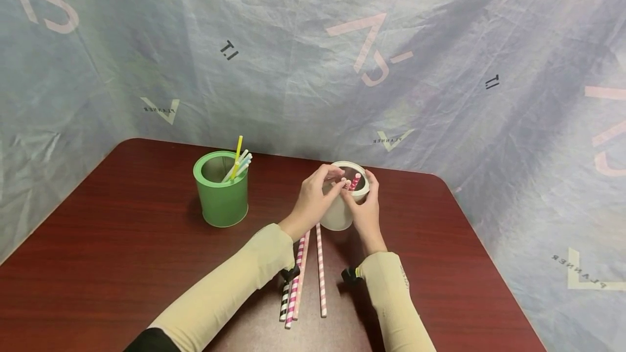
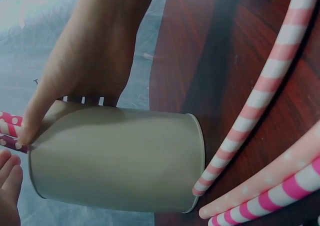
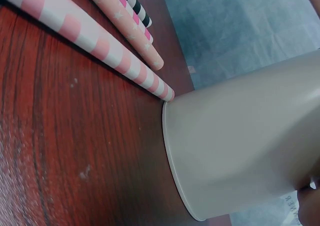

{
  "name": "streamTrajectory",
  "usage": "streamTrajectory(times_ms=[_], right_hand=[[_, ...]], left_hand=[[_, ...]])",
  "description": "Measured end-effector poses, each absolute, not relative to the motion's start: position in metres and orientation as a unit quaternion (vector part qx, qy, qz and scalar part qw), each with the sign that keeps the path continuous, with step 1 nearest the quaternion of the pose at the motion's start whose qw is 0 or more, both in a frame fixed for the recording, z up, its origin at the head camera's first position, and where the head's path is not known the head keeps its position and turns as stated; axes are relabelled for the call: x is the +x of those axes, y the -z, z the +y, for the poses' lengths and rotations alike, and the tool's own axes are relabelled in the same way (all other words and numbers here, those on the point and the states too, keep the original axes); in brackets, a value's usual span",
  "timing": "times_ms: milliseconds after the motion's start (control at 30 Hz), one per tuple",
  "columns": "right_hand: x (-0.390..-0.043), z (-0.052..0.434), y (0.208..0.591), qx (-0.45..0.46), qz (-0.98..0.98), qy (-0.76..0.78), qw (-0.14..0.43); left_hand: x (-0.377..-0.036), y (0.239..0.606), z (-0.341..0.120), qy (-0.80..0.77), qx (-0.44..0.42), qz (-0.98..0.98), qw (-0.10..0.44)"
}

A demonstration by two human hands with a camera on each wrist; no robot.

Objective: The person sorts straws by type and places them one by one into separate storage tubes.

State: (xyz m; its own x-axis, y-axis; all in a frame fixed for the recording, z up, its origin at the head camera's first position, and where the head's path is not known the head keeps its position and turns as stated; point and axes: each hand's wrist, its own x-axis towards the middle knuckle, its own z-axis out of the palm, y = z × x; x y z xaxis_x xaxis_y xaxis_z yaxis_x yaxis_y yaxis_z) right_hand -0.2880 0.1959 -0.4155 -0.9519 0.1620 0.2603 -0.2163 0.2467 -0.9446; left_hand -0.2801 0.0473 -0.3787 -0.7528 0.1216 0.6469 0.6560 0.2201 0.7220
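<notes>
Four loose straws (image 1: 303, 276) lie nearest the camera, on the bench (image 1: 122, 243) just in front of the cream can (image 1: 342, 211). I read my left hand (image 1: 313, 200) as pinching pink straws (image 1: 353, 182) at the cream can's mouth; my right hand (image 1: 367, 208) curls around its wall. Left of the cream can, a green can (image 1: 221, 189) already holds several straws. I judge the sorting partly done, with four left.

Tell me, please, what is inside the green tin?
The green tin holds several straws, one yellow and the others pale, leaning on its right rim. Their lower ends and the tin's bottom are hidden.
</notes>
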Motion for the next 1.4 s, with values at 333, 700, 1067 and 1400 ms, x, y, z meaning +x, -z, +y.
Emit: streamTrajectory(times_ms=[333,700,1067,1400], right_hand=[[-0.288,0.195,0.418,0.024,-0.77,-0.613,0.174],[-0.288,0.194,0.417,0.021,-0.763,-0.622,0.174],[-0.273,0.187,0.395,0.012,-0.77,-0.619,0.154],[-0.265,0.183,0.386,0.014,-0.77,-0.618,0.157]], left_hand=[[-0.265,0.373,0.023,0.588,-0.268,-0.711,0.277],[-0.247,0.37,-0.008,0.609,-0.216,-0.717,0.261],[-0.235,0.383,-0.038,0.624,-0.145,-0.73,0.238],[-0.224,0.396,-0.05,0.606,-0.121,-0.759,0.204]])
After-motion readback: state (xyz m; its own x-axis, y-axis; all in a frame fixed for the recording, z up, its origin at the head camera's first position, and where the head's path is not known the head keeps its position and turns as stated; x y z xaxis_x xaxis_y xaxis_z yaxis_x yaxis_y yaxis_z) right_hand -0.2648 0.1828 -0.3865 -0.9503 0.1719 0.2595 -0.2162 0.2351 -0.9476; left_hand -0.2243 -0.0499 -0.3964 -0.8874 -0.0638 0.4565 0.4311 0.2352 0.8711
